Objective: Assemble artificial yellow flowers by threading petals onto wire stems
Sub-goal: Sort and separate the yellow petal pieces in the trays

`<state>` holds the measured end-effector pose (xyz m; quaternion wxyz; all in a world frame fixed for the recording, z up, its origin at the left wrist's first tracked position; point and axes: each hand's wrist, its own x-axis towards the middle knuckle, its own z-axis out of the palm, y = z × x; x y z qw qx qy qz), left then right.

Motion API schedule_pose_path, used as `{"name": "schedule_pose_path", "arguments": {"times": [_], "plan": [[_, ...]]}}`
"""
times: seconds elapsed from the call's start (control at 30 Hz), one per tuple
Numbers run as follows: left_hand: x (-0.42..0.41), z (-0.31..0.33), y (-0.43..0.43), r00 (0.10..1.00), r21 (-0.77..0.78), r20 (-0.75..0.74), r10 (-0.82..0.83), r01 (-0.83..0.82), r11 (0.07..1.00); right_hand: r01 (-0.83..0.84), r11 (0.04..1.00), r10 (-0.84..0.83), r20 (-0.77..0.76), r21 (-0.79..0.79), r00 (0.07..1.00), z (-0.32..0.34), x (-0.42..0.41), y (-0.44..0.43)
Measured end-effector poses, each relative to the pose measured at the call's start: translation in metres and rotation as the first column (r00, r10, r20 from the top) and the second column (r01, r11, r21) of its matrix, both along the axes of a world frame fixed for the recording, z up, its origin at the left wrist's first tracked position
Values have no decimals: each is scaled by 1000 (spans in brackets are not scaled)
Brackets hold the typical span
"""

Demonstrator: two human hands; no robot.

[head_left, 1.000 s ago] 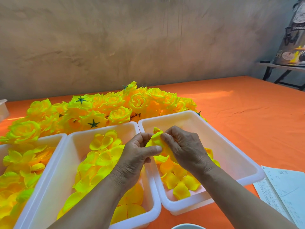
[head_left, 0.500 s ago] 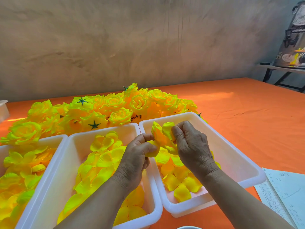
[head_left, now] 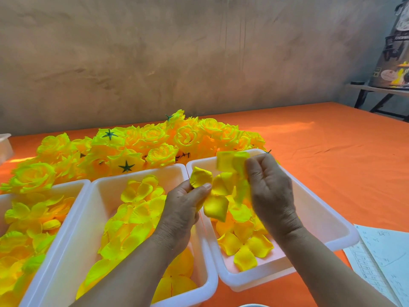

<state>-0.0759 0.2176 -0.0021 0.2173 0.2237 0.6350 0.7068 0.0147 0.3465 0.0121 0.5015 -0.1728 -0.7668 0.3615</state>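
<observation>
Petal separation | petal [head_left: 200, 177] pinched in left hand [head_left: 183, 202], blurred petal cluster [head_left: 232, 161] pinched in right hand [head_left: 270, 187] | gentle peel advised, over tray [head_left: 318, 216].

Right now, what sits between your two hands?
In the head view, a cluster of yellow petals spans the gap: the left hand pinches one side, the right hand grips the other.

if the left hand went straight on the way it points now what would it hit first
Probably the bunch of yellow petals hanging between the hands, then the right hand. The left hand points up and right, already pinching one petal of it; depth is unclear.
</observation>
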Motion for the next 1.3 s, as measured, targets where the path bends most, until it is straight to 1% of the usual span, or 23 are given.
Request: {"name": "schedule_pose_path", "arguments": {"times": [0.07,0.23,0.33,0.47,0.5,0.53,0.6,0.63,0.67,0.7,0.77,0.9,1.0,1.03,1.07,1.13,1.17,1.23,1.3], "plan": [[1,0,0,1000,-14,27,3,-3,1000,22,995,-27,-58,-95,998,2,1,5],[0,1,2,999,-7,43,-1,1,1000,43,994,-51,-75,-104,996,1,-1,4],[1,2,2,999,-10,43,-1,1,1000,6,982,-31,-131,-190,991,0,-2,9],[2,2,3,1000,-12,11,-11,11,1000,-83,952,28,-186,-294,982,1,-4,10],[2,3,2,1000,-8,13,-15,15,1000,-79,942,12,-203,-327,979,1,-4,12],[1,2,2,1000,1,20,-17,17,1000,-67,918,-29,-234,-390,972,3,-4,16],[0,1,0,999,30,42,-15,14,999,-89,812,-127,-323,-577,938,7,0,31],[-1,0,0,999,37,41,-14,12,999,-141,748,-143,-365,-649,920,8,2,39],[-2,-1,0,999,39,32,-13,12,999,-194,702,-129,-390,-685,912,8,4,44],[-3,-3,0,1000,38,21,-10,9,999,-223,686,-98,-391,-693,915,7,3,46],[-5,-5,0,1000,35,1,-1,1,999,-247,698,-39,-379,-672,924,5,0,42],[-3,-5,2,998,22,-36,44,-43,999,-342,736,134,-370,-584,919,3,-6,27],[-1,-5,3,986,-31,-148,73,-79,996,-370,740,208,-333,-561,920,4,0,21],[1,-5,2,980,-42,-188,68,-77,996,-343,760,203,-299,-552,932,4,2,20],[2,-4,2,972,-51,-227,59,-72,996,-286,801,181,-244,-525,953,3,5,18],[6,0,2,955,-78,-295,18,-43,996,-148,901,116,-103,-408,988,0,12,15],[9,2,2,949,-108,-316,-19,-16,994,-93,936,86,-37,-340,996,-1,16,12],[15,8,2,936,-189,-336,-101,38,981,-23,975,39,67,-222,997,-2,25,5],[20,15,1,932,-240,-331,-148,68,968,0,994,17,149,-113,989,-3,30,-3]]}}
